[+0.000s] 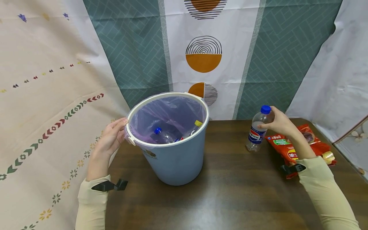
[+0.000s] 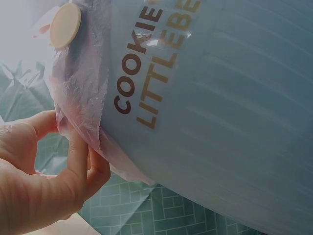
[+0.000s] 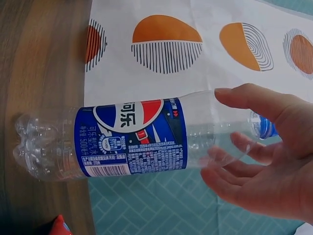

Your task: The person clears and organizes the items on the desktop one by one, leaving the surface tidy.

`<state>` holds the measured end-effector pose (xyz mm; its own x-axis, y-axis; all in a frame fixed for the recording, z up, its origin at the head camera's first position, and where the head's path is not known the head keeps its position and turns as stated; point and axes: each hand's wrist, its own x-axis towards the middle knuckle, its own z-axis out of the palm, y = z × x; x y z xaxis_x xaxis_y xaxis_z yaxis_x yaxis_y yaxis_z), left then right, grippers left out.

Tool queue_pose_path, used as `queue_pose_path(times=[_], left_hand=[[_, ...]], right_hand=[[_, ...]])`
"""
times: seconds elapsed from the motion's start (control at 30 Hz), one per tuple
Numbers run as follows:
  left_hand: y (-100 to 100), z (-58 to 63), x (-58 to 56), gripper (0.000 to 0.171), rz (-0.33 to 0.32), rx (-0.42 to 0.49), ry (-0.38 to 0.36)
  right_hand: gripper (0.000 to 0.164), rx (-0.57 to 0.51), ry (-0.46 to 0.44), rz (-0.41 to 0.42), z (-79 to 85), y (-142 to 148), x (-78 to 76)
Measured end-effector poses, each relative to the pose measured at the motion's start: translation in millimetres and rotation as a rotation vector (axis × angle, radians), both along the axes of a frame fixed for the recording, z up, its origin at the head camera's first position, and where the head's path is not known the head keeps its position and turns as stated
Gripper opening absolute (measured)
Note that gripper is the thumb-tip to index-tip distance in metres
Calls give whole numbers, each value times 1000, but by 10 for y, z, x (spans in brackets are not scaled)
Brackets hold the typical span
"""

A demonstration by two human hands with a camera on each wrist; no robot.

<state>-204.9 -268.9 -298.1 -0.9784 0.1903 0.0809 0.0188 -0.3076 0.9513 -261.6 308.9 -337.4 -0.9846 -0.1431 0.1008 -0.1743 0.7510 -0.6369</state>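
A blue-grey trash bin (image 1: pixel 178 163) with a cream rim and a thin pinkish liner bag (image 2: pixel 80 93) leans to the left on the table. At its left rim, my left hand (image 1: pixel 110 137) pinches the rim and the liner between thumb and fingers. Inside lie plastic bottles, one with a blue cap (image 1: pixel 157 130) and one with a yellow cap (image 1: pixel 198 123). My right hand (image 1: pixel 277 123) grips a clear plastic soda bottle (image 3: pixel 132 134) around its upper part, just under the blue cap. That bottle has a blue label and stands nearly upright, slightly tilted.
Red snack bags (image 1: pixel 283 145) lie at the table's right side, beneath and beside my right forearm. A dark wooden table (image 1: pixel 224 195) carries everything. Patterned cloth (image 1: pixel 141 41) hangs behind the bin and along both sides.
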Motion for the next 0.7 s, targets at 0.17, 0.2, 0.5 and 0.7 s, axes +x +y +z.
queue_pose_path(times=[0.17,0.2,0.5,0.7], left_hand=[[-3,-8,-1,13,1,-1,2],[-2,-8,-2,13,2,-6,5],[-7,-12,2,14,14,-28,11],[-6,-6,0,14,10,-27,11]], right_hand=[[77,21,4,-8,21,-9,1],[77,23,8,-11,29,-11,0],[78,20,1,4,152,-62,16],[76,0,15,6,204,-116,27]])
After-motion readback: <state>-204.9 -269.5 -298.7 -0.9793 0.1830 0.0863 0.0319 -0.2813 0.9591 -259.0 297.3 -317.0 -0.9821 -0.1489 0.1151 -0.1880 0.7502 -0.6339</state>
